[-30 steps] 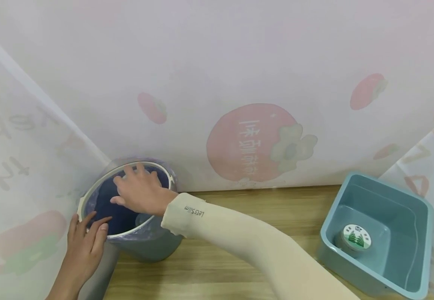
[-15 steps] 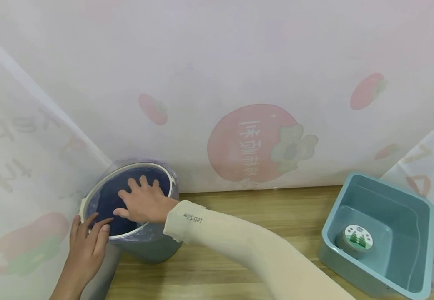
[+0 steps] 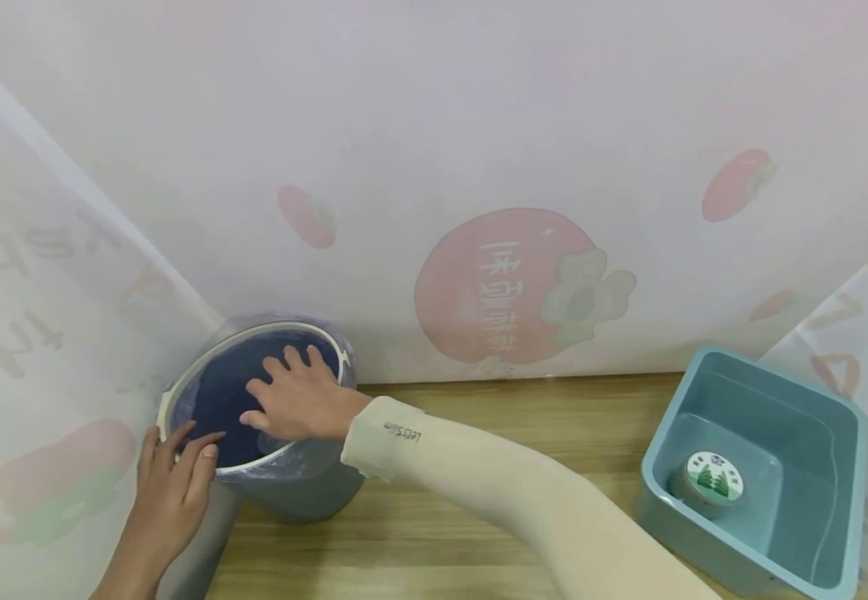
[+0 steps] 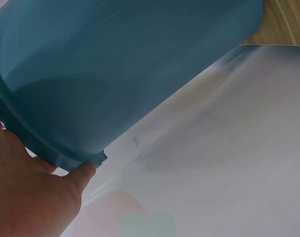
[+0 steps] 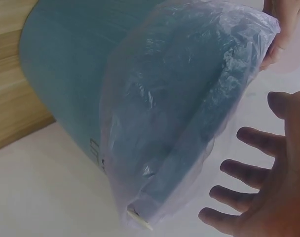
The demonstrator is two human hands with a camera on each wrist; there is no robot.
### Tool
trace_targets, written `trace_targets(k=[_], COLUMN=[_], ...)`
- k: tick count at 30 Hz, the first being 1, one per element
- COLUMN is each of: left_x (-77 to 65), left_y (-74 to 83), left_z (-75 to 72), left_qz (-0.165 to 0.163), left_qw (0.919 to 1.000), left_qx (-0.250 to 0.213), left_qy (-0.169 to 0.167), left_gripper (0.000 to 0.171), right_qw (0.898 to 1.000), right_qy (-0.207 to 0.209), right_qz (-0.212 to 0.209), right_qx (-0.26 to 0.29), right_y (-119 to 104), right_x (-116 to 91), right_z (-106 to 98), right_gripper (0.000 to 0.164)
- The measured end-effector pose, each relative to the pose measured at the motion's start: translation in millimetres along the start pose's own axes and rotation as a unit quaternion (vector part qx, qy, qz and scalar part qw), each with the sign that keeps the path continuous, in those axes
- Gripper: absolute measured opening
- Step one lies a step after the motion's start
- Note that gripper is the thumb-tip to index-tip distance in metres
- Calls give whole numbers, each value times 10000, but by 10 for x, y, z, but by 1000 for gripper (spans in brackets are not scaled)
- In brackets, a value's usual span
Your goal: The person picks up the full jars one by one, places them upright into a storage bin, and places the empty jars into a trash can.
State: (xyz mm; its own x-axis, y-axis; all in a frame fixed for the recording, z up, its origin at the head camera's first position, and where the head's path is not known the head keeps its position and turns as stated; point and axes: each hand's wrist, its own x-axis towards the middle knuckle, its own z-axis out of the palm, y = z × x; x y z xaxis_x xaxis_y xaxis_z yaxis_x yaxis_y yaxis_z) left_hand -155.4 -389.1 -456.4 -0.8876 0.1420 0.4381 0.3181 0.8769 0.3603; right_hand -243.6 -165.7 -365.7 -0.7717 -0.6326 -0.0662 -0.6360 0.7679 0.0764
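Observation:
A blue-green trash can (image 3: 298, 496) with a pale rim stands at the left, its inside dark blue. A thin purple bin bag (image 5: 155, 98) lines it and is folded down over the outside. My left hand (image 3: 171, 492) grips the near-left rim, some fingers reaching over the edge inside. In the left wrist view, a digit of that hand presses the outer side of the rim. My right hand (image 3: 302, 400) hovers over the can's mouth, fingers spread and holding nothing. The right wrist view shows those fingertips (image 5: 229, 197) apart from the bag.
A blue-green rectangular tub (image 3: 704, 533) stands at the right on the wood-grain surface (image 3: 434, 533). Inside it sits a round container (image 3: 714, 477) with a white and green lid. Whitish printed walls (image 3: 373, 125) rise behind and on both sides.
My right hand has drawn back slightly toward me and to the right over the can's mouth, fingers still spread. The left hand keeps its place on the rim.

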Motion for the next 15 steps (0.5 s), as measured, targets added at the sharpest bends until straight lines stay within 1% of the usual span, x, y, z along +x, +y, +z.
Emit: trace_targets(k=[7,15], left_x=[9,-1], left_y=[-16,-11], left_z=[-24,-37], left_qz=[-74,-176], left_qw=[9999,9996], left_qx=[26,-2], left_qy=[-107,-242], left_gripper=[39,41], right_qw=[9999,9995], right_qy=[107,306], right_qz=[-66,-54], right_qx=[-2,40], right_y=[61,185], right_x=[-72,-245], right_z=[0,21], right_gripper=[63,62])
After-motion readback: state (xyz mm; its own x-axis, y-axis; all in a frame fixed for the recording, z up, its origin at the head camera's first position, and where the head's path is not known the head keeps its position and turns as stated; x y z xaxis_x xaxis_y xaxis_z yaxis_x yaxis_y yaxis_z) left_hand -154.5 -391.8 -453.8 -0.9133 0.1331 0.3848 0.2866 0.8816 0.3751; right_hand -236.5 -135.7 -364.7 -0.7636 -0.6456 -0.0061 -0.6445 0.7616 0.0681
